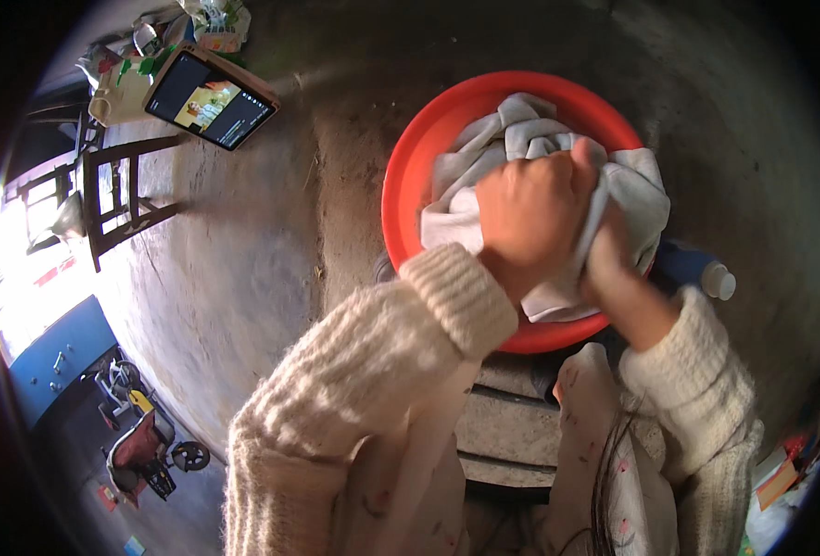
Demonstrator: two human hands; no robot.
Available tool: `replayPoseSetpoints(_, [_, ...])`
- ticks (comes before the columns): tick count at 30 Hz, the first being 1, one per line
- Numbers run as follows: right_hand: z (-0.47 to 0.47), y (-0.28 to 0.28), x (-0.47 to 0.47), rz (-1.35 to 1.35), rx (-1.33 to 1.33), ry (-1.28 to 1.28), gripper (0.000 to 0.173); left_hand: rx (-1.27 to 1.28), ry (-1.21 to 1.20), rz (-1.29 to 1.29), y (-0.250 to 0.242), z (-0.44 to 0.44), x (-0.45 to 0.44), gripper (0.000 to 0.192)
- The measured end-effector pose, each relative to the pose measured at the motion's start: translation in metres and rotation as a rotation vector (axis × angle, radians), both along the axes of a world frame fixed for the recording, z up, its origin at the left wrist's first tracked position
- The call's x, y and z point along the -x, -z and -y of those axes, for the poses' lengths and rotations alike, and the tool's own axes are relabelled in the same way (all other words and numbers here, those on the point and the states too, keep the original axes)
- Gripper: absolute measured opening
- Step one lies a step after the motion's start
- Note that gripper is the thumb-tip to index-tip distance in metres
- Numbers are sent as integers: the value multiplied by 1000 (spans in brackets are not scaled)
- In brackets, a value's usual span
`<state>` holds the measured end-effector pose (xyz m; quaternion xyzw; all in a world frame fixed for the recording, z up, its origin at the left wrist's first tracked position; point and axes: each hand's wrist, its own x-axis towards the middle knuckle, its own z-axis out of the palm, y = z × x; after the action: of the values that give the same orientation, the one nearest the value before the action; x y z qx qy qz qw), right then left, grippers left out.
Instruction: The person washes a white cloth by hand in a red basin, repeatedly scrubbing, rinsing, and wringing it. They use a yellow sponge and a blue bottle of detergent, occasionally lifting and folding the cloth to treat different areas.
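A red plastic basin (402,160) stands on the floor before me, with a bunched light grey cloth garment (542,132) in it. My left hand (535,212) is closed in a fist on the garment, near the middle of the basin. Close beside it on the right, my right hand (615,260) grips a fold of the same cloth, blurred by motion. Its fingers are partly hidden behind the fabric. Some of the garment hangs over the basin's right rim.
A blue bottle (688,267) with a white cap lies right of the basin. At upper left, a screen device (208,97) showing a picture leans by a beige jug (115,97). Further left are a dark wooden stool (132,187) and a child's tricycle (146,445).
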<state>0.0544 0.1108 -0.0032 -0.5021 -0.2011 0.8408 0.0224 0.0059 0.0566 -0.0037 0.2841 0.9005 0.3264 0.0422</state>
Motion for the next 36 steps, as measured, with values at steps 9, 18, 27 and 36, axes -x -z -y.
replayPoseSetpoints(9, [20,-23,15,-50,2,63,22,-11,-71,43,6,11,20,44])
replayPoseSetpoints(18, [11,20,-7,-93,-467,-262,28,4,-51,136,-1,12,10,48])
replayPoseSetpoints(27, [-6,-8,-11,-1,-288,-291,35,52,115,-302,22,40,26,36])
replayPoseSetpoints(36, [-47,-10,-27,-63,-97,-448,60,-466,-250,1344,-5,84,43,43])
